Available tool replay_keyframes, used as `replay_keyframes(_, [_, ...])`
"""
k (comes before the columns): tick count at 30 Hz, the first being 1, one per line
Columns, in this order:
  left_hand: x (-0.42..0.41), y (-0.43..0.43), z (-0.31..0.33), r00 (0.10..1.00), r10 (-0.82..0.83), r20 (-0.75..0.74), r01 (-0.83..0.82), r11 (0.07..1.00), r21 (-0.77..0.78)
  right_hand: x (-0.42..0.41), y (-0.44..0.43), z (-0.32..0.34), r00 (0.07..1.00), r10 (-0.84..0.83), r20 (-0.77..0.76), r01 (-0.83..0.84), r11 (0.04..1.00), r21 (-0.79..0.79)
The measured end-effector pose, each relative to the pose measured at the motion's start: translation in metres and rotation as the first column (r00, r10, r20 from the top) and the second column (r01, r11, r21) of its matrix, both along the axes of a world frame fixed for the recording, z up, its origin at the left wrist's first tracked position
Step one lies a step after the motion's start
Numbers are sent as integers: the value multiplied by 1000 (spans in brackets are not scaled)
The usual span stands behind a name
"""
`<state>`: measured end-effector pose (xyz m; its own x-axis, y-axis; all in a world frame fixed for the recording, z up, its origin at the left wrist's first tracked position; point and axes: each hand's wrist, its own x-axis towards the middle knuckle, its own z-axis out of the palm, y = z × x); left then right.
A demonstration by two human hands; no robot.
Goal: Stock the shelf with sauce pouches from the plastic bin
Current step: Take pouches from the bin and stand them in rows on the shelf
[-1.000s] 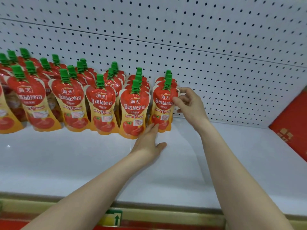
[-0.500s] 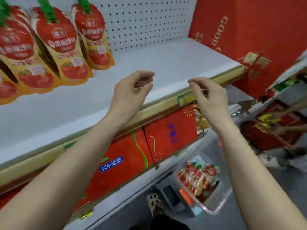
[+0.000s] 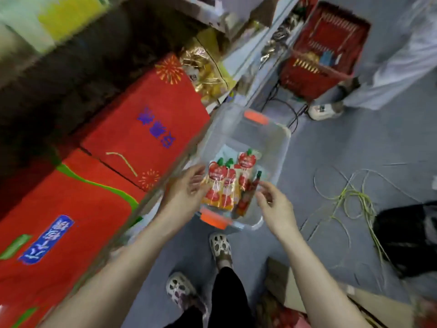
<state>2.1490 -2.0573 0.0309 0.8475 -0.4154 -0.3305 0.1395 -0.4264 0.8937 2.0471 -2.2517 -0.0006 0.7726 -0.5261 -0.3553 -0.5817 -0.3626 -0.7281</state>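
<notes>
A clear plastic bin [image 3: 276,147] with orange latches stands on the grey floor below me. Several red-and-yellow sauce pouches [image 3: 222,183] with green caps lie inside it, one turned on its edge at the right. My left hand [image 3: 186,188] hovers over the bin's left rim, fingers spread, holding nothing. My right hand [image 3: 274,204] hovers over the bin's near right corner, fingers loosely curled and apart, empty. The picture is blurred by motion. The shelf with the standing pouches is out of view.
Large red cartons [image 3: 146,124] fill the lower shelf at left. A red shopping basket [image 3: 326,50] stands beyond the bin, another person's legs beside it. Loose cables [image 3: 350,200] trail on the floor at right. My feet [image 3: 220,247] are just behind the bin.
My view has swung from the shelf down to the floor. Both hands left the shelved pouches and dropped to just above the bin, still empty.
</notes>
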Motion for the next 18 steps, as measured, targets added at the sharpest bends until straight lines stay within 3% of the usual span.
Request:
replay_keyframes(7, [21,-57,-156,991,-111,-74,128,945,300,93,-47,-153,972,-42,-230,63,994,86])
replay_keyframes(13, [46,-96,-251,970,-145,-193,234,756,611,171,-73,-245,879,-127,-460,122,992,-40])
replay_keyframes(16, [49,-110,-276,964,-109,-244,253,660,707,189,-71,-264,834,-226,-504,264,965,4])
replay_keyframes(18, [50,-114,-287,978,-101,-182,206,600,773,193,-70,-272,828,-278,-487,298,954,-38])
